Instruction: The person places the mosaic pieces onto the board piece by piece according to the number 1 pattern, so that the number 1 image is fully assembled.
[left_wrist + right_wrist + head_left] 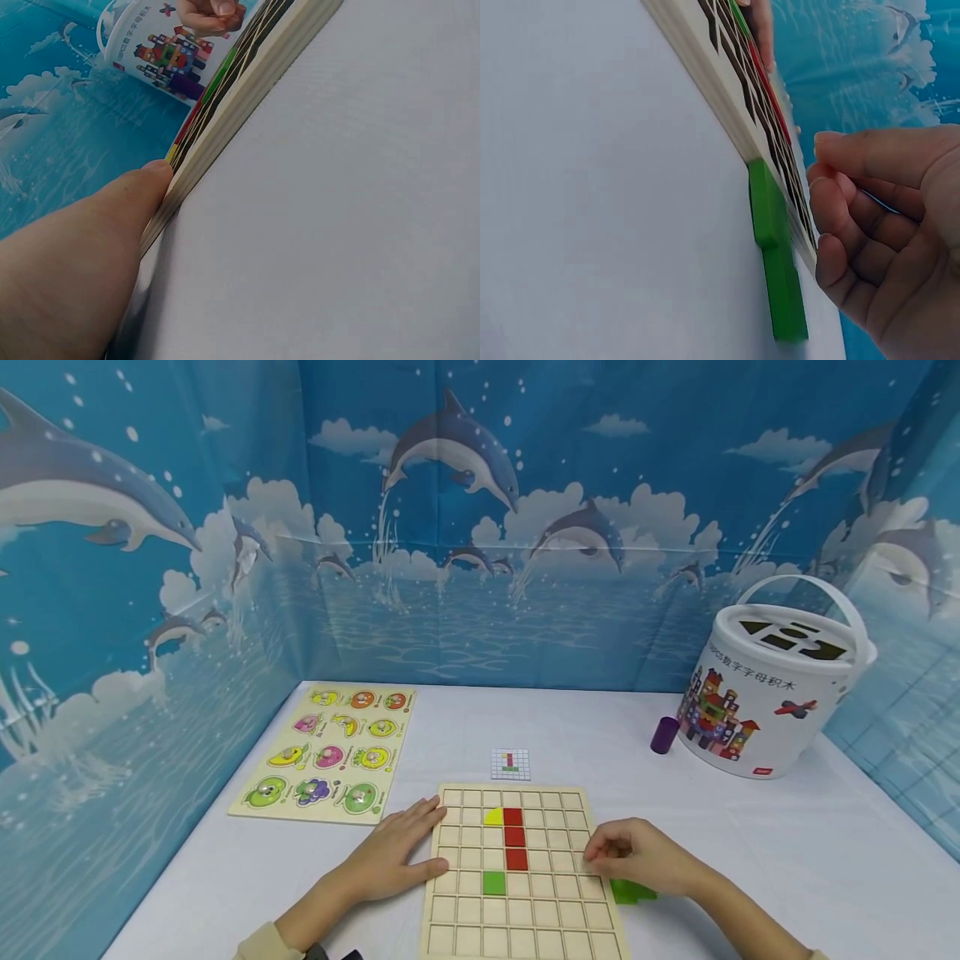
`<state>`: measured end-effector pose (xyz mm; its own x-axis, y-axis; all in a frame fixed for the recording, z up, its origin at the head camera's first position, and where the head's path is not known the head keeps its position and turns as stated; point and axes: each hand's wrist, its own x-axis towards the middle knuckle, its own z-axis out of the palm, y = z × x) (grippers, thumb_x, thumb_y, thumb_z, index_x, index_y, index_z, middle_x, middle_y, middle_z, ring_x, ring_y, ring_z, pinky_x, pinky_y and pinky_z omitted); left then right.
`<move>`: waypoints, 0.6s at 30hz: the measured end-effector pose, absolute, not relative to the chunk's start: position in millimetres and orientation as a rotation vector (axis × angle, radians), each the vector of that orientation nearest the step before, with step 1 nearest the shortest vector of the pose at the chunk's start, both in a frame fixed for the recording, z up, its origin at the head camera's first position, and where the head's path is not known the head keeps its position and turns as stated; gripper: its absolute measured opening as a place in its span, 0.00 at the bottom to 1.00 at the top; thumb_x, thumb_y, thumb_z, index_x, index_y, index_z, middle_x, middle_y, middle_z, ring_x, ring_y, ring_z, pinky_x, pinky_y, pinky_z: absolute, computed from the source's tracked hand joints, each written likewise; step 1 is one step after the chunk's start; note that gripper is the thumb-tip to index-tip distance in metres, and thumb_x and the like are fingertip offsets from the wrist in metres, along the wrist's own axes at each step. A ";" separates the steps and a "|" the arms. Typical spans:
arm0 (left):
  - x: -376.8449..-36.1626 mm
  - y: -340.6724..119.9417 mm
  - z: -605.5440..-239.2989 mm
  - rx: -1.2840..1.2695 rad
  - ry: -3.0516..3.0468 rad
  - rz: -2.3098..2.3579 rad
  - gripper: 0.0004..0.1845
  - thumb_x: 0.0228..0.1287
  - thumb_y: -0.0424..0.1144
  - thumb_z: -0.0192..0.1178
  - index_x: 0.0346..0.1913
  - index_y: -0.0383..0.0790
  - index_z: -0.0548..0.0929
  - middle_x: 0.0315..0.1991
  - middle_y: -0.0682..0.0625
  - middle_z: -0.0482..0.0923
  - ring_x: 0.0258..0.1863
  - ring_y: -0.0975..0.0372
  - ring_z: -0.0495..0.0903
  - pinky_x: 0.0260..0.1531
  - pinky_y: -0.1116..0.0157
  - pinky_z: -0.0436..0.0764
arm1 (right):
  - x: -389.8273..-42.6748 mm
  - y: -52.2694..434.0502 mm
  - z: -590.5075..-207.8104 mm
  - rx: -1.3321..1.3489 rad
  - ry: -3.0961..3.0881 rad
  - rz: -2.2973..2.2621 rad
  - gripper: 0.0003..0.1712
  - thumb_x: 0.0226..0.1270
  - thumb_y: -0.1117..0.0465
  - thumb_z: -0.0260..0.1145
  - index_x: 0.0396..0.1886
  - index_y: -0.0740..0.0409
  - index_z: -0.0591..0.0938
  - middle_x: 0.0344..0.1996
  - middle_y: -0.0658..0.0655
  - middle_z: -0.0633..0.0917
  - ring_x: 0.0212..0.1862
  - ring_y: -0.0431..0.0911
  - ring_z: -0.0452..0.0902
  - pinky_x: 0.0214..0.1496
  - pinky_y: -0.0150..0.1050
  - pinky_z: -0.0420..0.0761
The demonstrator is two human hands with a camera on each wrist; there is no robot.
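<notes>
A wooden grid board (457, 910) lies on the table, with a yellow quarter-round tile (494, 817), three red square tiles (514, 837) and a green square tile (493, 883) in its cells. My left hand (393, 852) rests at the board's left edge, fingers spread, fingertips and thumb touching the rim. Over the right edge hovers my right hand (637, 856), its fingers loosely curled and thumb near the index finger; no piece shows between them. Below it, green tiles (769, 210) lie beside the board, partly hidden by the hand in the head view.
Behind the board lies a small pattern card (510, 764) with a coloured grid. A fruit puzzle board (322, 756) is at left. At back right stand a white bucket (765, 702) with shape holes in its lid and a purple cylinder (664, 735). Dolphin-printed cloth (465, 635) encloses the table.
</notes>
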<state>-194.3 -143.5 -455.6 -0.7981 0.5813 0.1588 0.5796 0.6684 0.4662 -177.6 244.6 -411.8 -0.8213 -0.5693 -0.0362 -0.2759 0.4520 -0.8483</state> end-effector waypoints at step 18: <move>-195.5 -144.4 -457.1 0.990 2.874 0.797 0.41 0.67 0.64 0.53 0.74 0.42 0.62 0.76 0.46 0.54 0.74 0.50 0.53 0.69 0.45 0.54 | -179.7 295.9 -411.1 -0.643 2.349 -1.224 0.09 0.61 0.63 0.70 0.40 0.61 0.84 0.29 0.51 0.81 0.30 0.39 0.73 0.30 0.31 0.75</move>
